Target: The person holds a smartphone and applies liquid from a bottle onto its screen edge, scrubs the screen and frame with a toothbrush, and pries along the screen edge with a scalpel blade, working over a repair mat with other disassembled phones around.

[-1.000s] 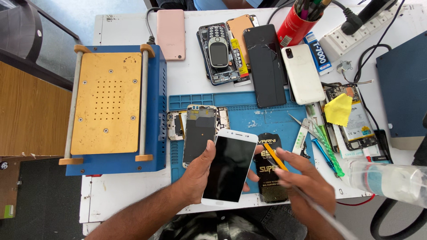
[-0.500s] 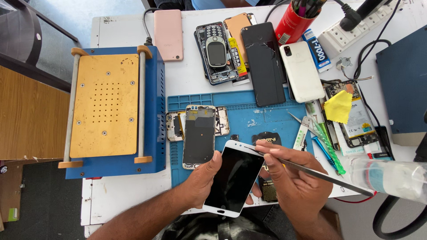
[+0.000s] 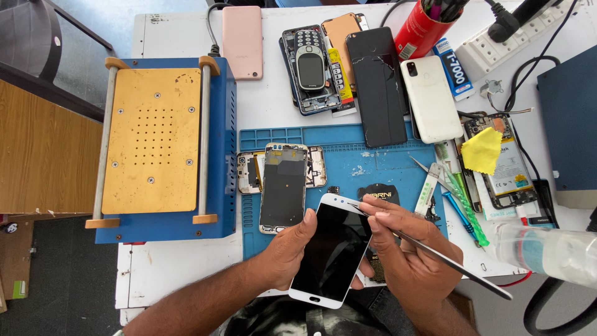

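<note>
Blue-framed machine with a tan perforated plate (image 3: pixel 151 140) sits at the far left. Right of it, on the blue work mat (image 3: pixel 385 163), lies an opened phone frame with a dark back panel (image 3: pixel 283 186). Just in front, the left hand (image 3: pixel 287 251) is clamped on the left edge of a white-bezelled phone with a black screen (image 3: pixel 329 249), tilted above the mat. The right hand (image 3: pixel 410 255) pinches a thin metal blade (image 3: pixel 454 266), its tip touching the phone's top right edge. Farther right stand a yellow cloth (image 3: pixel 482 149) and a clear plastic bottle (image 3: pixel 550 252).
</note>
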Demonstrator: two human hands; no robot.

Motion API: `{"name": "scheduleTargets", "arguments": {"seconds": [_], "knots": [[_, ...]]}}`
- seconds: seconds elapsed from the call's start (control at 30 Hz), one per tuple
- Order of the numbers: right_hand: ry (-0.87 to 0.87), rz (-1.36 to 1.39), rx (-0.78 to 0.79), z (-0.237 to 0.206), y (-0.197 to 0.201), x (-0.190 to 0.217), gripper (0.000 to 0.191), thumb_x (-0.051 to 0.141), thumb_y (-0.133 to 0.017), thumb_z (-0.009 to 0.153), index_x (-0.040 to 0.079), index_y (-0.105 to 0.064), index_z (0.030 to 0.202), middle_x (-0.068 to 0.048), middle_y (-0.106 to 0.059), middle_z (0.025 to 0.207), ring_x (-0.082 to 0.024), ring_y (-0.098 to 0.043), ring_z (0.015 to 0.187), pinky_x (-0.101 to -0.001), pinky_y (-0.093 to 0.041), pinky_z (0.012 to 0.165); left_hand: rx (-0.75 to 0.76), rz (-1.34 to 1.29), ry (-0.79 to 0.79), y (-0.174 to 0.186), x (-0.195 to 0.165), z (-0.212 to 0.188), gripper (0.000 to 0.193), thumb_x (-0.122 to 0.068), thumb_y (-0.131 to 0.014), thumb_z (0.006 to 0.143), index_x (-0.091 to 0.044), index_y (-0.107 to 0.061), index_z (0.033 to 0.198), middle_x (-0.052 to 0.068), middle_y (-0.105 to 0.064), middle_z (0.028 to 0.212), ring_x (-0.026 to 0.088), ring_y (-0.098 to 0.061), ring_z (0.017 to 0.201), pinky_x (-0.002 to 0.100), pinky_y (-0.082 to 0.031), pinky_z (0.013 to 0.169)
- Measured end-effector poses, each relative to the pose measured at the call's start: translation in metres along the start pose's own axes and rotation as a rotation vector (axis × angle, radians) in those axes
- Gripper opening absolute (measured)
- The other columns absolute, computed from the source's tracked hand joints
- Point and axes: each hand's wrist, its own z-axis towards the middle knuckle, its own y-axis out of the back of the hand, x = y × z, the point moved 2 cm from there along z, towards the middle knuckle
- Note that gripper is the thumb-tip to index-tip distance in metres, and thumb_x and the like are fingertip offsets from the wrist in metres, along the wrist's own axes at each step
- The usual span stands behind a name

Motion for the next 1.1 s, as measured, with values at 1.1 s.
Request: {"name": "scheduleTargets", "arguments": {"seconds": [1.1], "knots": [[0.286, -0.316, 0.086, 0.003, -0.003, 0.004, 0.026, -0.007, -0.072, 0.091, 0.003, -0.058, 0.111, -0.021, -0.075, 0.109, -0.035, -0.074, 0.115, -0.0399, -0.062, 0.094, 0.078, -0.022, 0.064, 0.010, 0.010, -0.006, 0.091, -0.070, -0.017, 0.104, 0.000, -0.030, 0.161, 0.034, -0.061, 0.130, 0.041, -0.066, 0.121, 0.053, -0.057, 0.105]]}}
